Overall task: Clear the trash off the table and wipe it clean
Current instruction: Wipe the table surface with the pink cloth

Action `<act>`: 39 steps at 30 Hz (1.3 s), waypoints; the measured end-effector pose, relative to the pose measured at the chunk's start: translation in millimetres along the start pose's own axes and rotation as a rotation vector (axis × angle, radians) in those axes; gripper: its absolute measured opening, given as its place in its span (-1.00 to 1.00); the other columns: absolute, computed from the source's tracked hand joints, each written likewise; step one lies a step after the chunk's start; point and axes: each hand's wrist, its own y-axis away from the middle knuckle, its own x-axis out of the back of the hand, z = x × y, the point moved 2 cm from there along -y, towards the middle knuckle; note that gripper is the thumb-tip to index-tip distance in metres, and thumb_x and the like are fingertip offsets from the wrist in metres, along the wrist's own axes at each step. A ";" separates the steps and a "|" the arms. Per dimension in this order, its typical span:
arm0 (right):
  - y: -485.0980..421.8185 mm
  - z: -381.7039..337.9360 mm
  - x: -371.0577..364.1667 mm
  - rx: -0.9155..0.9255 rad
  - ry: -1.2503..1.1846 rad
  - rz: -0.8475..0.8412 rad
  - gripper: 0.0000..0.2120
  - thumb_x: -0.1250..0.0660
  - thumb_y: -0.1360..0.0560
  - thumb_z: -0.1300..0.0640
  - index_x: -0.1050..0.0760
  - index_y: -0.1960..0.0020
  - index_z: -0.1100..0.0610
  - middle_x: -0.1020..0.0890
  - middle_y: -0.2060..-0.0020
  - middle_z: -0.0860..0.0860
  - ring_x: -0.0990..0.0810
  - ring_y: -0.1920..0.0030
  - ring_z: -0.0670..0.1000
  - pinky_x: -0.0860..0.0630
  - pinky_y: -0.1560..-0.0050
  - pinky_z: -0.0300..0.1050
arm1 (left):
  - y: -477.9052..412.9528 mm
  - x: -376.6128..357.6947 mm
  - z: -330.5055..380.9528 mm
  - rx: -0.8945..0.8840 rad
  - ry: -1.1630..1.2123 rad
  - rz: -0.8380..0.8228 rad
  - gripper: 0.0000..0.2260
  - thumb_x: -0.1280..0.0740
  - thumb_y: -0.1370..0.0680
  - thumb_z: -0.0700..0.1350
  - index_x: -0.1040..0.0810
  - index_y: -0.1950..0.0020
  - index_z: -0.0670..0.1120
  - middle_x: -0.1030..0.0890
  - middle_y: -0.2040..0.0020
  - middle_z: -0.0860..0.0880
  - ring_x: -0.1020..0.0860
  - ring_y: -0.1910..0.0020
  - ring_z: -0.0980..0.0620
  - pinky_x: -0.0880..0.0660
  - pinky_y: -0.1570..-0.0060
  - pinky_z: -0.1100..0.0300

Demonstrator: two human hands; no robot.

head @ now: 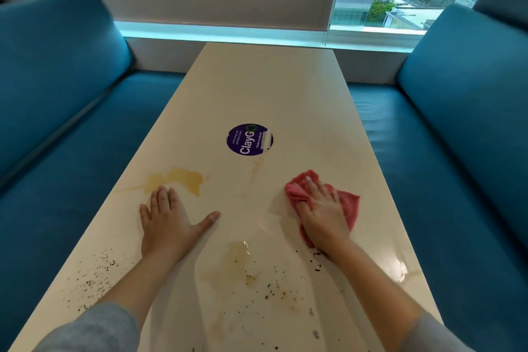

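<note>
On the cream worktop [271, 88], at about 4 o'clock from the round purple sticker [250, 139], the right hand [323, 214] presses flat on a crumpled pink cloth [350, 203], its fingers spread and fairly straight. At 7 o'clock from the sticker the left hand [168, 223] lies palm down, fingers straight and thumb splayed, with its fingertips at the near edge of a brown spill [177, 180]. Between the wrists, at 6 o'clock, sits a paler puddle [241, 257]. Dark crumbs [97, 274] are scattered beside both forearms.
</note>
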 end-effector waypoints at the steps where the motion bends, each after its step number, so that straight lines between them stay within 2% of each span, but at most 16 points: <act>1: 5.3 -15.7 -6.8 0.049 -0.022 -0.012 -0.50 0.16 -0.58 -0.10 -0.18 -0.49 -0.10 -0.10 -0.51 -0.12 0.04 -0.53 -0.08 0.25 -0.48 -0.14 | 0.2 0.4 0.7 -0.002 0.007 -0.003 0.20 0.25 -0.18 0.62 0.10 -0.55 -0.23 0.08 -0.56 -0.18 0.15 -0.53 -0.10 0.17 -0.47 -0.10; 4: 13.7 -41.8 -22.0 0.084 -0.112 0.049 -0.59 0.09 -0.65 0.01 -0.26 -0.46 -0.11 -0.14 -0.48 -0.15 0.02 -0.52 -0.10 0.22 -0.46 -0.20 | 1.2 0.3 1.6 -0.007 0.028 -0.006 0.20 0.25 -0.18 0.62 0.10 -0.54 -0.23 0.08 -0.56 -0.18 0.15 -0.54 -0.10 0.18 -0.47 -0.10; 6: 4.0 -38.2 -20.9 -0.074 -0.174 0.134 -0.60 0.05 -0.66 0.03 -0.25 -0.47 -0.05 -0.17 -0.51 -0.05 -0.03 -0.53 0.01 0.17 -0.47 -0.15 | 2.6 0.2 1.5 -0.017 0.027 -0.011 0.18 0.22 -0.21 0.62 0.12 -0.54 -0.23 0.10 -0.56 -0.18 0.17 -0.53 -0.09 0.19 -0.47 -0.10; 9: -34.6 -18.9 -9.9 -0.253 -0.118 0.226 -0.57 0.06 -0.66 0.04 -0.23 -0.49 0.06 -0.15 -0.52 0.07 -0.05 -0.53 0.10 0.13 -0.51 -0.03 | 4.4 1.5 1.1 -0.022 0.035 -0.013 0.17 0.21 -0.22 0.62 0.14 -0.54 -0.23 0.12 -0.56 -0.18 0.19 -0.53 -0.09 0.22 -0.47 -0.10; 14: -103.5 7.4 -5.4 -0.346 -0.082 0.230 -0.47 0.13 -0.60 -0.01 -0.19 -0.50 0.19 -0.22 -0.50 0.13 -0.12 -0.50 0.14 0.05 -0.51 0.06 | 4.3 2.8 2.4 -0.010 0.040 -0.013 0.12 0.14 -0.27 0.58 0.17 -0.54 -0.24 0.14 -0.56 -0.18 0.21 -0.53 -0.09 0.24 -0.47 -0.09; 17: -102.9 -15.4 -20.2 -0.174 -0.053 0.125 -0.46 0.13 -0.58 -0.04 -0.23 -0.50 0.08 -0.22 -0.51 0.03 -0.11 -0.52 0.07 0.07 -0.50 -0.07 | 0.7 2.5 -1.2 -0.002 0.028 -0.014 0.12 0.14 -0.28 0.58 0.17 -0.54 -0.23 0.15 -0.56 -0.18 0.21 -0.53 -0.10 0.25 -0.47 -0.09; 20: -74.2 -46.9 -31.6 0.087 -0.097 0.078 -0.60 0.00 -0.62 0.02 -0.38 -0.41 -0.08 -0.27 -0.47 -0.10 -0.16 -0.49 -0.04 0.02 -0.46 -0.18 | 1.2 2.1 -3.7 -0.002 0.019 -0.001 0.13 0.15 -0.27 0.59 0.17 -0.54 -0.24 0.14 -0.56 -0.18 0.20 -0.53 -0.10 0.24 -0.47 -0.09; 22: -48.1 -65.1 -35.6 0.251 -0.079 -0.009 -0.63 -0.03 -0.64 0.03 -0.37 -0.40 -0.11 -0.25 -0.45 -0.17 -0.09 -0.42 -0.20 0.10 -0.42 -0.30 | 2.4 2.3 -3.0 -0.001 0.030 -0.001 0.12 0.13 -0.28 0.58 0.16 -0.54 -0.24 0.13 -0.56 -0.18 0.20 -0.53 -0.10 0.24 -0.47 -0.09; 24: -26.5 -70.9 -38.5 0.344 -0.027 -0.032 -0.59 0.02 -0.63 -0.06 -0.32 -0.43 -0.09 -0.23 -0.46 -0.17 -0.03 -0.39 -0.27 0.19 -0.39 -0.38 | 3.4 2.7 -1.6 0.003 0.031 0.001 0.11 0.11 -0.29 0.58 0.16 -0.54 -0.24 0.13 -0.56 -0.18 0.20 -0.53 -0.09 0.23 -0.48 -0.09; 26: -16.8 -58.5 -35.0 0.249 -0.060 0.082 -0.50 0.11 -0.55 -0.15 -0.42 -0.36 -0.13 -0.33 -0.43 -0.13 -0.15 -0.46 -0.16 0.11 -0.48 -0.25 | 4.1 3.7 -0.3 0.001 0.024 -0.002 0.11 0.11 -0.29 0.57 0.16 -0.54 -0.24 0.14 -0.56 -0.18 0.21 -0.53 -0.09 0.23 -0.48 -0.09; 28: -19.7 -28.8 -24.5 -0.010 -0.093 0.237 -0.42 0.15 -0.47 -0.17 -0.47 -0.31 -0.10 -0.40 -0.41 0.00 -0.28 -0.44 0.06 -0.07 -0.49 -0.02 | 4.3 4.4 0.0 -0.001 0.024 -0.007 0.10 0.12 -0.30 0.57 0.17 -0.54 -0.24 0.15 -0.56 -0.18 0.21 -0.53 -0.09 0.24 -0.47 -0.08; 30: -26.4 -0.4 -4.9 -0.230 -0.064 0.331 -0.46 0.11 -0.54 -0.11 -0.42 -0.37 0.03 -0.37 -0.42 0.12 -0.28 -0.42 0.17 -0.14 -0.46 0.08 | 4.0 5.4 0.3 -0.002 0.022 -0.003 0.11 0.13 -0.29 0.57 0.18 -0.54 -0.24 0.15 -0.56 -0.18 0.21 -0.53 -0.09 0.25 -0.47 -0.08; 32: -45.3 22.4 12.2 -0.357 -0.052 0.330 -0.55 0.06 -0.63 0.04 -0.32 -0.43 0.17 -0.30 -0.45 0.18 -0.21 -0.45 0.20 -0.07 -0.48 0.10 | 3.3 5.3 0.7 -0.004 0.020 0.001 0.11 0.14 -0.28 0.57 0.18 -0.54 -0.24 0.15 -0.56 -0.18 0.21 -0.53 -0.09 0.24 -0.47 -0.08; 34: -75.2 35.5 22.2 -0.365 -0.061 0.276 -0.48 0.11 -0.61 0.01 -0.26 -0.46 0.23 -0.28 -0.46 0.19 -0.17 -0.47 0.19 -0.02 -0.49 0.09 | 2.9 4.5 0.6 -0.003 0.019 0.003 0.12 0.15 -0.27 0.57 0.17 -0.54 -0.24 0.14 -0.56 -0.18 0.20 -0.53 -0.09 0.24 -0.47 -0.08; 37: -116.9 42.6 19.9 -0.306 -0.058 0.173 -0.33 0.20 -0.47 -0.11 -0.26 -0.46 0.13 -0.31 -0.46 0.14 -0.22 -0.45 0.17 -0.06 -0.48 0.10 | 2.2 2.6 0.3 0.000 0.011 0.004 0.12 0.15 -0.26 0.57 0.17 -0.54 -0.23 0.14 -0.56 -0.18 0.20 -0.53 -0.09 0.24 -0.46 -0.08; 39: -127.4 30.2 13.3 -0.207 -0.029 0.119 -0.42 0.16 -0.52 -0.09 -0.29 -0.45 0.04 -0.31 -0.46 0.09 -0.22 -0.46 0.13 -0.07 -0.48 0.07 | 0.9 1.6 -0.2 0.004 0.011 0.007 0.12 0.15 -0.27 0.58 0.17 -0.54 -0.23 0.14 -0.56 -0.18 0.21 -0.53 -0.09 0.24 -0.46 -0.08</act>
